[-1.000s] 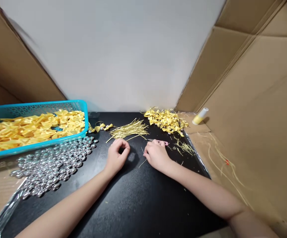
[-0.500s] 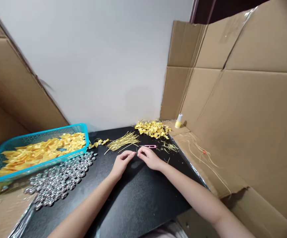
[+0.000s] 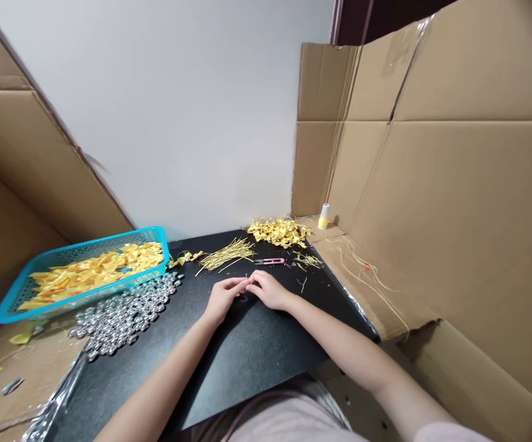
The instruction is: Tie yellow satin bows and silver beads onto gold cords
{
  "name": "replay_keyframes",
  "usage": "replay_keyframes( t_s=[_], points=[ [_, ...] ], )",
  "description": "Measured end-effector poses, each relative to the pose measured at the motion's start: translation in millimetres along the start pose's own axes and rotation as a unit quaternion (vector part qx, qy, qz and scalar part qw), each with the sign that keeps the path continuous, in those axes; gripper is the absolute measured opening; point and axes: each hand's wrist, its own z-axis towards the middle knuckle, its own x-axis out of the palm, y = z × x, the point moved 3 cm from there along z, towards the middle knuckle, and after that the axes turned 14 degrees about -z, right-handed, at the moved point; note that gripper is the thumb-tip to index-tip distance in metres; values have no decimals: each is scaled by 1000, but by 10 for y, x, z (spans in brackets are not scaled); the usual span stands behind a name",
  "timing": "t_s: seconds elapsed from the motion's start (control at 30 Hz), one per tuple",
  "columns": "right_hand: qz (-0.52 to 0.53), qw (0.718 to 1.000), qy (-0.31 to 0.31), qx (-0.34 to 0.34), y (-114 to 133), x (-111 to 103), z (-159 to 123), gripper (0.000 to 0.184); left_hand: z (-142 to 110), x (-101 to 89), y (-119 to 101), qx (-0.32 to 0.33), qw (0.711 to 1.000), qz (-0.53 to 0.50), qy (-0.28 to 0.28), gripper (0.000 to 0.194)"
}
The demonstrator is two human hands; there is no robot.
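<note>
Cardboard panels and a pale wall close in a black tabletop. Nearest, the left hand and the right hand come together over it, fingers drawn narrow, tips touching or almost so. At their meeting point shows a fine sliver, perhaps a needle or thread end. Its long axis runs toward the top of the view; whether it stands up or points away I cannot tell, nor which hand grips it, or if both do. It should be next to weightless and easily dropped, best pinched near one end; its stiffness is unclear.

To the left spread silver beads, probably smooth and apt to slip. Beyond the fingertips, the pink-handled thread snips lie crosswise, blades leftward; the handle is the safe hold. Just past them, gold ties lie bundled, mostly slanting from near left to far right, likely light and bendable, easiest lifted by one end. Left of these, a turquoise basket holds soft-looking yellow ribbon bows. Farther off sit a heap of finished-looking bows and an upright thread cone.
</note>
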Motion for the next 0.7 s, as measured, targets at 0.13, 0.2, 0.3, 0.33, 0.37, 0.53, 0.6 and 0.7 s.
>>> replay_keyframes(
  t_s=[0.13, 0.2, 0.3, 0.33, 0.37, 0.53, 0.6, 0.7],
  points=[
    [-9, 1000, -6, 6, -1, 14, -9, 15, 29, -42, 37, -27, 1000, -4, -6, 21],
    [-3, 1000, -4, 5, 4, 0, -9, 16, 38, -42, 68, -32, 999, -16, -23, 24],
    [19, 1000, 11, -3, 18, -37, -7, 18, 57, -41, 113, -33, 997, -47, -59, 29],
    [30, 999, 17, -8, 21, -54, -9, 18, 65, -47, 123, -33, 995, -58, -72, 30],
    [43, 999, 23, -12, 22, -73, -11, 17, 75, -57, 130, -33, 993, -71, -84, 31],
    [122, 991, 47, -25, -36, -177, -24, 20, 117, -131, 125, -31, 983, -129, -131, 33],
    [154, 987, 48, -21, -82, -218, -17, 28, 124, -145, 122, -32, 979, -146, -137, 33],
    [192, 981, 22, 1, -171, -321, 5, 38, 124, -146, 122, -34, 975, -166, -141, 33]
  ],
)
